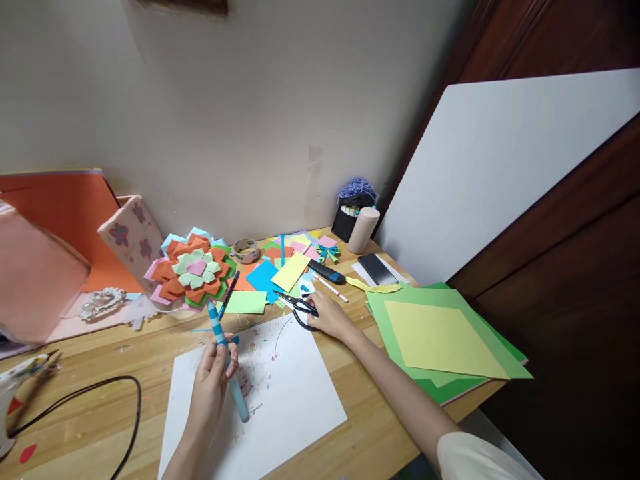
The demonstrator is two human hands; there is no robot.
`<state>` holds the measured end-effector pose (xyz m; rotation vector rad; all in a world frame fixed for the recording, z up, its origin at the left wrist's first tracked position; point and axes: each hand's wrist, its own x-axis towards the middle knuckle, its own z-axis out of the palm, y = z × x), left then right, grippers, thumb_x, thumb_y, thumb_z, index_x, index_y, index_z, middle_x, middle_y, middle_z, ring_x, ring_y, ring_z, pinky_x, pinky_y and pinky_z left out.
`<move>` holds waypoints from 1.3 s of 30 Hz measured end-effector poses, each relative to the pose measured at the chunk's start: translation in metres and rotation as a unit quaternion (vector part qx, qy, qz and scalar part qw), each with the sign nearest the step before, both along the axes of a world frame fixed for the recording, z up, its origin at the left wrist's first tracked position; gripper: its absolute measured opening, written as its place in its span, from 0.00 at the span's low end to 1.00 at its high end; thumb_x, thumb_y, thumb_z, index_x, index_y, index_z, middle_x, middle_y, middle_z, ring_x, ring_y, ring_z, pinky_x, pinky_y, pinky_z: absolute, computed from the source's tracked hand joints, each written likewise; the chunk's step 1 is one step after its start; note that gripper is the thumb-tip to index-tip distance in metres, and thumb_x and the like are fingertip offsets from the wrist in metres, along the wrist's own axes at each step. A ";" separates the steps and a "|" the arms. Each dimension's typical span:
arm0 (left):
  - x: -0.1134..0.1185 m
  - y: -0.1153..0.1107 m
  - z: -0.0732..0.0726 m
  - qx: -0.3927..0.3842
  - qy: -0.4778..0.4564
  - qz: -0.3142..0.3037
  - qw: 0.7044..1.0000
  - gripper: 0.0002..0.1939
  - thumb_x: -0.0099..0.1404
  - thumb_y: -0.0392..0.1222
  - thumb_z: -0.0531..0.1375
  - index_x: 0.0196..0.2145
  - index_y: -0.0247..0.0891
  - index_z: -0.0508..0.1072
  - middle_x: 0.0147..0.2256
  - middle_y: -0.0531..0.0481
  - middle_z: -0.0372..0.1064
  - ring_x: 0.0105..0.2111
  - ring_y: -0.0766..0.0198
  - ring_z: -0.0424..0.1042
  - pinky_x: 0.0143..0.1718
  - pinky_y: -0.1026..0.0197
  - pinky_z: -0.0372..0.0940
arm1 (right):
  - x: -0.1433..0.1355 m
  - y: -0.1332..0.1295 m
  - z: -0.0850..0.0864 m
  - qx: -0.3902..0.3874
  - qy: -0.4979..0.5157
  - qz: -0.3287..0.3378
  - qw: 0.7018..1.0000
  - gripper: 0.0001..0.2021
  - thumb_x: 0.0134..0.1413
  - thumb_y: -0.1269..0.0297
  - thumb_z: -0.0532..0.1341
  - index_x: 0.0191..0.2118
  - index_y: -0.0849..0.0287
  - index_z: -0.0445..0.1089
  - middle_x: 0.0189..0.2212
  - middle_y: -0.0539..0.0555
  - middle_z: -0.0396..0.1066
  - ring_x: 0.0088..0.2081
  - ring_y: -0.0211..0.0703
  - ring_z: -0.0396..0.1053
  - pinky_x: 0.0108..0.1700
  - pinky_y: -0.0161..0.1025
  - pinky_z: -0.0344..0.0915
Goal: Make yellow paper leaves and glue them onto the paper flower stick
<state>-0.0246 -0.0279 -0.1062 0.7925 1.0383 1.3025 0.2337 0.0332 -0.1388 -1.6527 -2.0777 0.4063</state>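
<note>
My left hand (216, 363) is closed round a light-blue banded paper tube (239, 398), held tilted above a marked white sheet (300, 400). The tube's top end meets the lower edge of a layered paper flower (196, 268) in orange, pale green, pink and blue; whether they are joined I cannot tell. Further right, my right hand (327, 315) has its fingers on the black handles of a pair of scissors (300, 303). The scissor blades point left, over scattered paper pieces, just beyond the sheet's far edge.
Behind lie coloured paper scraps (265, 277), a tape roll (245, 251), a black cutter (326, 272) and a phone (377, 270). Green and yellow sheets (445, 337) are stacked at right. A glue gun (15, 393) with a looping black cord (137, 400) lies at left.
</note>
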 end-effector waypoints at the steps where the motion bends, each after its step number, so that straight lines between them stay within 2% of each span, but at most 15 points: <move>1: 0.001 0.000 -0.001 -0.001 0.001 -0.001 1.000 0.16 0.55 0.50 0.60 0.38 0.40 0.66 0.24 0.57 0.59 0.19 0.75 0.52 0.22 0.71 0.52 | 0.002 0.000 0.001 0.004 -0.001 -0.005 1.000 0.12 0.44 0.70 0.60 0.39 0.59 0.64 0.38 0.53 0.67 0.38 0.41 0.66 0.38 0.34 0.60; 3: 0.004 -0.001 -0.002 -0.001 0.008 -0.012 1.000 0.16 0.56 0.50 0.60 0.38 0.40 0.65 0.24 0.57 0.59 0.19 0.75 0.52 0.22 0.71 0.52 | 0.015 0.003 0.005 0.011 -0.007 -0.027 1.000 0.08 0.49 0.67 0.58 0.38 0.58 0.66 0.38 0.53 0.68 0.38 0.39 0.66 0.39 0.33 0.60; 6: 0.008 -0.002 -0.002 -0.002 0.017 -0.041 0.999 0.15 0.57 0.50 0.58 0.39 0.41 0.64 0.25 0.56 0.61 0.19 0.75 0.54 0.23 0.70 0.53 | 0.058 0.010 0.011 0.024 -0.030 -0.106 0.994 0.09 0.54 0.68 0.54 0.40 0.60 0.67 0.40 0.56 0.67 0.41 0.41 0.65 0.42 0.35 0.60; 9: 0.013 -0.001 0.003 0.000 0.012 -0.076 0.997 0.13 0.58 0.49 0.58 0.38 0.41 0.63 0.27 0.56 0.61 0.20 0.75 0.55 0.23 0.69 0.54 | 0.114 0.011 0.013 0.016 -0.072 -0.183 0.980 0.10 0.45 0.72 0.60 0.37 0.65 0.70 0.37 0.62 0.68 0.41 0.48 0.64 0.43 0.41 0.59; 12: 0.023 0.005 0.013 0.010 0.012 -0.113 0.993 0.11 0.59 0.49 0.56 0.34 0.40 0.62 0.28 0.56 0.60 0.18 0.76 0.52 0.22 0.69 0.53 | 0.151 0.006 0.010 0.011 -0.103 -0.190 0.976 0.06 0.44 0.71 0.62 0.32 0.64 0.72 0.35 0.61 0.69 0.40 0.50 0.64 0.41 0.41 0.59; 16: 0.041 0.017 0.027 0.028 0.026 -0.133 0.990 0.12 0.60 0.50 0.55 0.31 0.39 0.61 0.26 0.57 0.56 0.17 0.77 0.45 0.18 0.70 0.46 | 0.161 -0.004 0.008 0.039 -0.127 -0.175 0.976 0.05 0.48 0.69 0.59 0.27 0.60 0.72 0.31 0.58 0.70 0.39 0.49 0.63 0.39 0.40 0.60; 18: 0.052 0.022 0.032 0.039 0.028 -0.130 0.990 0.12 0.60 0.51 0.55 0.31 0.39 0.61 0.26 0.57 0.56 0.17 0.76 0.45 0.18 0.70 0.45 | 0.157 -0.008 0.014 0.062 -0.134 -0.180 0.973 0.06 0.50 0.69 0.57 0.27 0.60 0.72 0.31 0.58 0.69 0.39 0.49 0.63 0.40 0.41 0.59; 21: 0.066 0.026 0.036 0.046 0.027 -0.114 0.992 0.15 0.59 0.54 0.55 0.33 0.40 0.62 0.26 0.57 0.57 0.18 0.75 0.47 0.19 0.70 0.48 | 0.141 -0.014 0.033 0.128 -0.131 -0.187 0.965 0.06 0.52 0.68 0.56 0.30 0.60 0.71 0.34 0.58 0.69 0.41 0.49 0.62 0.44 0.44 0.58; 24: 0.079 0.030 0.038 0.065 0.028 -0.095 0.993 0.17 0.59 0.56 0.54 0.32 0.39 0.63 0.26 0.55 0.58 0.20 0.74 0.50 0.22 0.68 0.52 | 0.109 -0.014 0.059 0.240 -0.097 -0.164 0.952 0.05 0.53 0.66 0.57 0.32 0.58 0.69 0.38 0.56 0.70 0.43 0.48 0.61 0.46 0.45 0.57; 26: 0.087 0.033 0.040 0.086 0.028 -0.087 0.992 0.17 0.59 0.56 0.54 0.31 0.38 0.64 0.26 0.55 0.58 0.21 0.73 0.52 0.24 0.68 0.52 | 0.078 -0.009 0.076 0.271 -0.071 -0.114 0.953 0.04 0.54 0.66 0.57 0.33 0.57 0.68 0.37 0.55 0.70 0.43 0.47 0.62 0.48 0.46 0.55; 30: 0.098 0.041 0.045 0.104 0.033 -0.058 0.992 0.16 0.60 0.56 0.53 0.31 0.38 0.63 0.26 0.56 0.55 0.21 0.73 0.50 0.22 0.69 0.49 | 0.012 0.007 0.098 0.263 -0.042 -0.021 0.964 0.04 0.54 0.65 0.57 0.33 0.57 0.68 0.31 0.53 0.70 0.39 0.46 0.64 0.53 0.48 0.51; 33: 0.097 0.048 0.045 0.091 0.033 -0.037 0.995 0.18 0.59 0.58 0.52 0.31 0.38 0.63 0.24 0.57 0.52 0.19 0.73 0.48 0.20 0.68 0.47 | -0.024 0.021 0.106 0.225 0.018 0.026 0.974 0.05 0.52 0.64 0.58 0.34 0.56 0.70 0.31 0.54 0.70 0.38 0.47 0.65 0.47 0.46 0.57; 36: 0.092 0.054 0.043 0.089 0.036 -0.033 0.995 0.20 0.58 0.60 0.52 0.29 0.38 0.63 0.22 0.57 0.49 0.18 0.72 0.47 0.19 0.68 0.45 | -0.045 0.034 0.110 0.147 0.128 0.074 0.978 0.07 0.50 0.65 0.59 0.36 0.56 0.72 0.32 0.54 0.71 0.37 0.45 0.68 0.40 0.39 0.63; 39: 0.084 0.058 0.041 0.091 0.043 -0.033 0.994 0.21 0.58 0.60 0.51 0.28 0.37 0.63 0.20 0.58 0.47 0.17 0.73 0.45 0.18 0.67 0.42 | -0.054 0.044 0.113 0.085 0.206 0.129 0.966 0.09 0.48 0.68 0.60 0.37 0.57 0.73 0.33 0.54 0.73 0.37 0.43 0.70 0.40 0.38 0.64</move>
